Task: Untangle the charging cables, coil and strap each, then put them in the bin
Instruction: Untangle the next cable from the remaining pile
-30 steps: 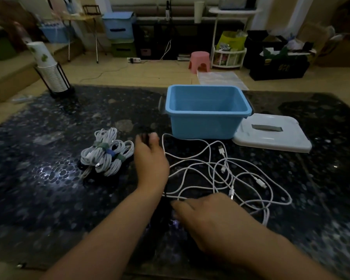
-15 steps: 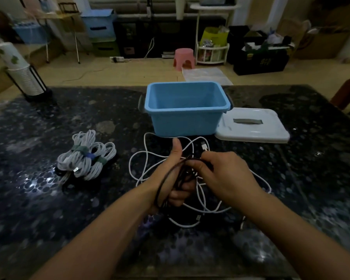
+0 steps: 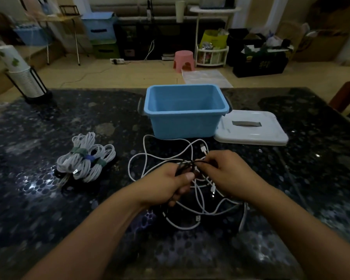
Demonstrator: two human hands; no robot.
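Since half a second ago my left hand [image 3: 171, 183] has closed its fist on the thin black charging cable [image 3: 185, 165], whose free length runs rightward into my pinching right hand [image 3: 228, 173], above the loose white cables [image 3: 150, 156] on the tabletop [image 3: 49, 209].

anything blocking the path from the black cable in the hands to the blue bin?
Nothing solid. The bin is open, its lid lying to its right. Both the left hand and right hand grip the black cable, which is still tangled with the loose white cables lying between hands and bin.
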